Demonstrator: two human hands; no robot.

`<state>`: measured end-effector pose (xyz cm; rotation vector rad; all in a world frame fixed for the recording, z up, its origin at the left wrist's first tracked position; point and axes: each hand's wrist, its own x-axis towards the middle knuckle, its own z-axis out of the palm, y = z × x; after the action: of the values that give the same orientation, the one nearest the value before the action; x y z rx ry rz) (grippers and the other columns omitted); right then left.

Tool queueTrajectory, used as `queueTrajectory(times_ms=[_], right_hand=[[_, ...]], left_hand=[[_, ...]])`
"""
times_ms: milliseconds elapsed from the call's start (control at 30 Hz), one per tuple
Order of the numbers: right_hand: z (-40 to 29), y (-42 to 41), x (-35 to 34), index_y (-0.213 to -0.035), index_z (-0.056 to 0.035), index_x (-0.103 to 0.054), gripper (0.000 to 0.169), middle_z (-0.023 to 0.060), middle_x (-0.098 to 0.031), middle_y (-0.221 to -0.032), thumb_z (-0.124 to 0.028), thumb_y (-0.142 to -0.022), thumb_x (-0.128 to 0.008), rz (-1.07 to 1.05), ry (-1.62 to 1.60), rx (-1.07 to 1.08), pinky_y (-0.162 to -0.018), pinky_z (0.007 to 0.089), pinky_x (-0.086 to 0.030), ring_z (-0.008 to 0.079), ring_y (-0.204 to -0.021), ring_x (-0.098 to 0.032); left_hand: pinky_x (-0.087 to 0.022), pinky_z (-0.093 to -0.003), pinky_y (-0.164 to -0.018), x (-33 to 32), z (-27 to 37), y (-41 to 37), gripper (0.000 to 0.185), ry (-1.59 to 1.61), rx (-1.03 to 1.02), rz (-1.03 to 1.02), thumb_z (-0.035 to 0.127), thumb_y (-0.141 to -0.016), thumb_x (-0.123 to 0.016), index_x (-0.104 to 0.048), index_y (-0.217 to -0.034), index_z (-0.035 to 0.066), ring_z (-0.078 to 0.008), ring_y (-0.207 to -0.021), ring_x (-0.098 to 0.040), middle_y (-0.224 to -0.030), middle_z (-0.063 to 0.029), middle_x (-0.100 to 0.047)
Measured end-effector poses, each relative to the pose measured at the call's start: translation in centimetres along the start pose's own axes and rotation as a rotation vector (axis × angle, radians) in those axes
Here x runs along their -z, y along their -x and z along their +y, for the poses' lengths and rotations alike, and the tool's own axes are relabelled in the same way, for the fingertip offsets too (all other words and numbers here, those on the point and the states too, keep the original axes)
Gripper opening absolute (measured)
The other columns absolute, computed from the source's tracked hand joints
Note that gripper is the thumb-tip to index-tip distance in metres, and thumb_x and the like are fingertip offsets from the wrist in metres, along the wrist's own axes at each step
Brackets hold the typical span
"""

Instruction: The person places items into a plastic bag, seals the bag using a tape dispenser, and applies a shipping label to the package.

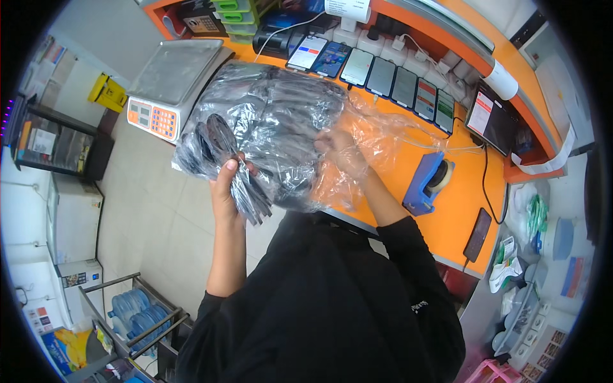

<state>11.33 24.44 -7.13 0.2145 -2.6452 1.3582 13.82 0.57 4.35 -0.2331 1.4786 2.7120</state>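
A large clear plastic bag (282, 110) packed with dark, plastic-wrapped bundles lies on the orange counter before me, overhanging its front edge. My left hand (229, 179) grips a bunch of folded dark items in clear plastic wrap (246, 191) at the bag's near left. At the bag's right side, my right hand (341, 149) is inside or behind the loose clear film, its fingers curled near the bundles. Film covers those fingers, so whether they pinch anything is unclear.
A weighing scale (177, 72) stands left of the bag. Several phones (380, 76) line the back. A blue tape dispenser (424, 184) and a dark phone (477, 234) lie to the right on the orange counter (448, 230). White cables cross behind the film.
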Motion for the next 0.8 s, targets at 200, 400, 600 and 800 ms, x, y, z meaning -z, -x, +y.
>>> queueTrajectory(times_ms=[200, 400, 600, 800], right_hand=[[1.5, 5.9, 5.1, -0.078, -0.0042, -0.054, 0.014, 0.0045, -0.055, -0.067, -0.013, -0.076, -0.064, 0.140, -0.466, -0.403, -0.056, 0.0268, -0.044, 0.0114, -0.060, -0.051], [3.5, 10.9, 7.9, -0.082, -0.0029, -0.051, 0.010, 0.0065, -0.056, -0.063, -0.006, -0.076, -0.058, 0.207, 0.022, -0.415, -0.052, 0.0274, -0.044, 0.0138, -0.057, -0.054], [-0.7, 9.4, 7.5, -0.096, -0.0040, -0.049, 0.022, 0.0208, -0.060, -0.079, -0.006, -0.074, -0.054, 0.291, 0.164, -0.581, -0.064, 0.0394, -0.047, 0.0356, -0.078, -0.060], [0.4, 10.4, 8.8, -0.105, -0.0050, -0.050, 0.028, 0.0165, -0.059, -0.077, -0.007, -0.078, -0.053, 0.320, 0.336, -0.477, -0.063, 0.0345, -0.046, 0.0273, -0.073, -0.060]], left_hand=[[-0.047, -0.0269, -0.061, -0.6, -0.4, 0.0, 0.030, -0.018, 0.038, -0.042, 0.020, -0.071, -0.065, -0.052, -0.088, 0.000, -0.0160, -0.066, -0.056, -0.077, -0.0068, -0.055], [-0.047, -0.0262, -0.060, -2.6, -2.2, -0.3, 0.029, 0.022, 0.136, -0.168, 0.019, -0.071, -0.066, -0.053, -0.089, 0.000, -0.0158, -0.066, -0.057, -0.076, -0.0068, -0.056], [-0.048, -0.0270, -0.060, -3.5, -3.2, -0.4, 0.028, -0.057, 0.254, -0.250, 0.018, -0.071, -0.065, -0.054, -0.090, 0.000, -0.0165, -0.066, -0.059, -0.077, -0.0073, -0.059], [-0.049, -0.0278, -0.061, -4.8, -3.6, 0.4, 0.028, -0.068, 0.225, -0.292, 0.018, -0.071, -0.065, -0.054, -0.090, 0.000, -0.0170, -0.067, -0.059, -0.078, -0.0075, -0.058]])
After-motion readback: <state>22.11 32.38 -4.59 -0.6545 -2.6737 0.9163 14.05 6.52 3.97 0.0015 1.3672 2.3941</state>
